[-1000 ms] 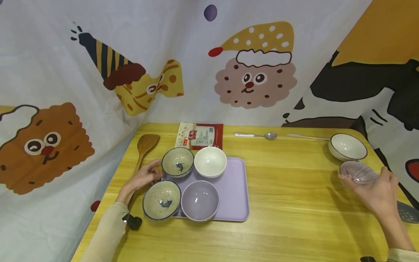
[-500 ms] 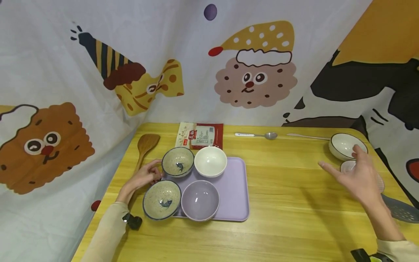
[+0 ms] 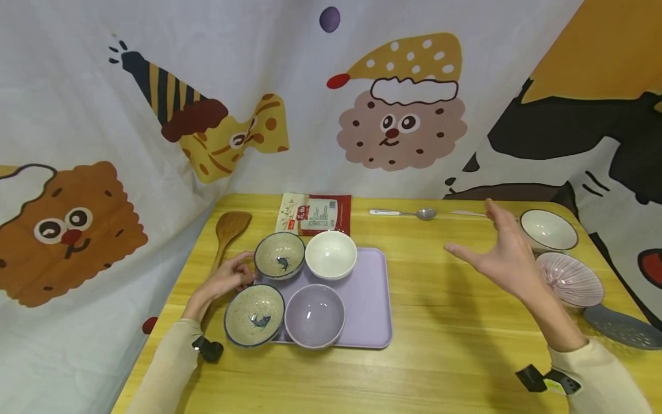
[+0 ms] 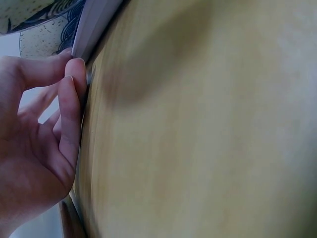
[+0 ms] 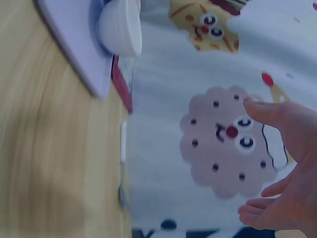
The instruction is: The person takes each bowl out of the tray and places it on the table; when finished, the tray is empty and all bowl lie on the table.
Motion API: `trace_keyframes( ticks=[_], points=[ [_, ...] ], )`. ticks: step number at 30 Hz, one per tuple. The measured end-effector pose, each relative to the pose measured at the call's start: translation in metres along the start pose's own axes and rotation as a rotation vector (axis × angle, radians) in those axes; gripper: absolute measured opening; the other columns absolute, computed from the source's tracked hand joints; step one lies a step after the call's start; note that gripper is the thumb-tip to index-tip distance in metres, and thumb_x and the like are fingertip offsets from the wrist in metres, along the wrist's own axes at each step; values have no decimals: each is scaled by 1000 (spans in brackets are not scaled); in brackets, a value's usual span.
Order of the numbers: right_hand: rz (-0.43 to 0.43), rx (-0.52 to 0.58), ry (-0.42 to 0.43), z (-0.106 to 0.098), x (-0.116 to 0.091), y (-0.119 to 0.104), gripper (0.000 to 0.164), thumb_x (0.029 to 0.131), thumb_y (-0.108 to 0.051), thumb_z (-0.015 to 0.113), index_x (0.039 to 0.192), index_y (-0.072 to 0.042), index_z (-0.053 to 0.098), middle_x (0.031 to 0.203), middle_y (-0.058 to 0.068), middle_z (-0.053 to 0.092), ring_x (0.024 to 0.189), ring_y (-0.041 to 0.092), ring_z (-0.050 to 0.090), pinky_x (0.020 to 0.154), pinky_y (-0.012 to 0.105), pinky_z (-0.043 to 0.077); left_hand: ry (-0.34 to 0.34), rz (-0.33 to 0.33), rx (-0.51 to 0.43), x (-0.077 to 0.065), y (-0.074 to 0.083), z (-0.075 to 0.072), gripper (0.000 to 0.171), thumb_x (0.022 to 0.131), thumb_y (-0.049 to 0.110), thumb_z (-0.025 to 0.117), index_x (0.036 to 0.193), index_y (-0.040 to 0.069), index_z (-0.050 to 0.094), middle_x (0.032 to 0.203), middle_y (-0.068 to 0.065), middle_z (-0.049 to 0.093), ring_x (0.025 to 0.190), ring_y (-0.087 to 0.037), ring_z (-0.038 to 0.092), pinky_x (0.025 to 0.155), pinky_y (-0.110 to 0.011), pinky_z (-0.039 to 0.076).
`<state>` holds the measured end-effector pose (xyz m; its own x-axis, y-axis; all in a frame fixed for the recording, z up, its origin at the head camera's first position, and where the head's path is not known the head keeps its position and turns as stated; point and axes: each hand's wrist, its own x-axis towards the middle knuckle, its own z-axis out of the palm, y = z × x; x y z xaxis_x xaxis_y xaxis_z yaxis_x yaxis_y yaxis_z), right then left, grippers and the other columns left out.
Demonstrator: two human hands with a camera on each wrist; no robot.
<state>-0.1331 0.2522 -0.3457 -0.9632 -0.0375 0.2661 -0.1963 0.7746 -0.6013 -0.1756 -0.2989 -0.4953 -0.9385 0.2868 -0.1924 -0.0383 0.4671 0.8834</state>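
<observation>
My left hand (image 3: 230,282) is at the left edge of a lilac tray (image 3: 369,299), thumb and fingers curled against that edge in the left wrist view. Four bowls would be too exact, so several stand on it: two speckled bowls with blue fish, the rear one (image 3: 279,256) and the front one (image 3: 254,316), a white bowl (image 3: 331,255) and a mauve bowl (image 3: 315,316). My right hand (image 3: 509,261) hangs above the table with fingers spread, holding nothing. Behind its wrist sits a purple-streaked bowl (image 3: 571,279), near a brown-rimmed white bowl (image 3: 548,230).
Left of the tray lies a wooden spatula (image 3: 231,227). A red and cream food packet (image 3: 315,214) is behind the bowls. Along the back lie a white-handled spoon (image 3: 403,213) and a thin pale utensil (image 3: 467,213). A grey slotted utensil (image 3: 623,328) lies at the right.
My right hand has let go of the purple-streaked bowl beside the brown-rimmed one and moved left with its fingers spread. My left hand has stayed at the tray.
</observation>
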Motion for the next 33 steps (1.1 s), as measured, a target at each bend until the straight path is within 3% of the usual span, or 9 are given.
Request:
trace_keyframes(
  ticks=[4, 10, 17, 25, 33],
  points=[
    [-64, 32, -53, 15, 11, -18, 117, 75, -34, 90, 161, -3, 18, 151, 34, 37, 135, 53, 38, 100, 75, 34, 0, 3, -8, -1, 2, 1, 64, 91, 3, 67, 148, -5, 40, 78, -10, 62, 62, -13, 56, 55, -26, 50],
    [-115, 55, -168, 36, 23, -37, 121, 74, -43, 90, 162, -7, 16, 164, 23, 25, 148, 48, 28, 112, 72, 27, 3, -9, -11, -3, 2, 1, 61, 92, 6, 67, 147, -3, 43, 79, -10, 62, 64, -14, 57, 56, -27, 51],
    [-185, 69, -248, 70, 34, -42, 121, 71, -45, 91, 162, -9, 20, 165, 21, 25, 147, 46, 31, 111, 73, 30, 8, -8, 10, -1, 1, 0, 59, 91, 6, 67, 146, 1, 47, 78, -10, 62, 65, -15, 58, 56, -28, 51],
    [-250, 113, -357, 113, 43, -48, 123, 69, -48, 91, 162, -9, 20, 166, 18, 23, 153, 41, 23, 117, 68, 25, 9, -19, 27, 0, 3, 0, 60, 90, 4, 66, 146, 2, 47, 79, -10, 63, 66, -17, 59, 58, -28, 52],
    [-264, 183, -446, 149, 46, -50, 122, 68, -44, 93, 162, -15, 21, 167, 14, 23, 154, 38, 20, 116, 69, 25, -5, -20, 30, 0, 4, 0, 65, 89, 3, 65, 149, -2, 41, 83, -13, 65, 68, -17, 60, 60, -29, 53]
  ],
)
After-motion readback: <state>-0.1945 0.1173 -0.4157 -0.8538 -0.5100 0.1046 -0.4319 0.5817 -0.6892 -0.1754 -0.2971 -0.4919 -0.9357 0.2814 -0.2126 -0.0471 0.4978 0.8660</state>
